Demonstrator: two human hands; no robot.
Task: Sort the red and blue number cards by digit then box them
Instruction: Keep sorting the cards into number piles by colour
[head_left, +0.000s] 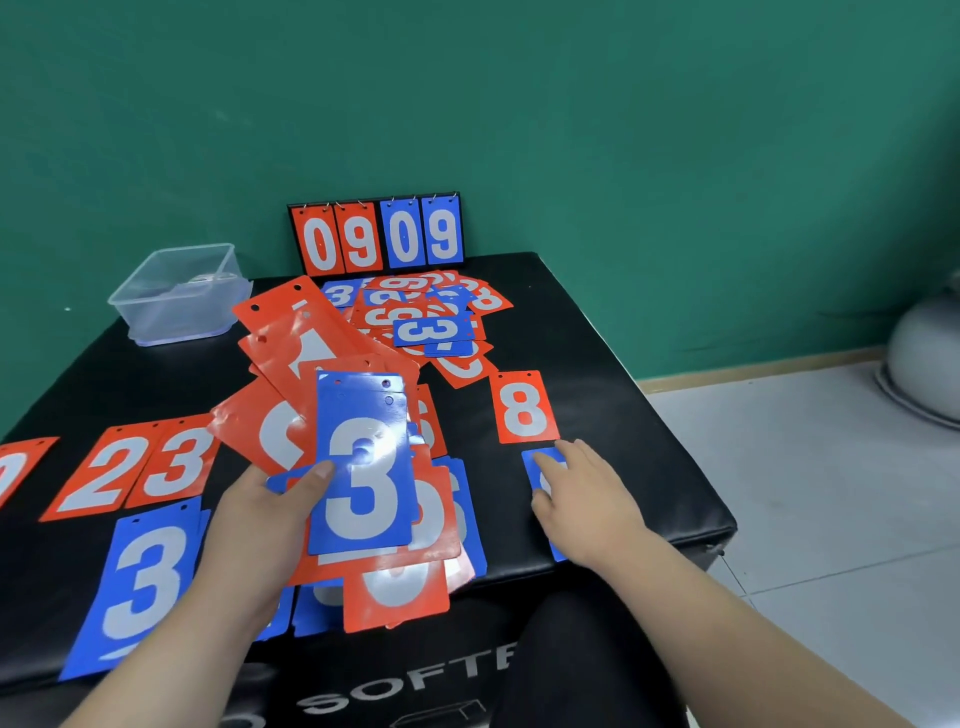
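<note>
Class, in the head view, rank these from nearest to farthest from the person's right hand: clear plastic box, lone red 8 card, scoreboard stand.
1. red 8 card, just beyond the fingertips of the right hand.
2. scoreboard stand, back edge, centre.
3. clear plastic box, back left corner.

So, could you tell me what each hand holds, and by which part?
The left hand grips a fanned card stack at its lower-left edge; the right hand only touches a blue card.

We see glossy, smooth plastic number cards (363, 467) catching glare, a black leather-like table (597, 332) with a soft sheen, a clear plastic box (176, 299) at ten o'clock, and a matt painted wall (623, 130) at twelve o'clock.
</note>
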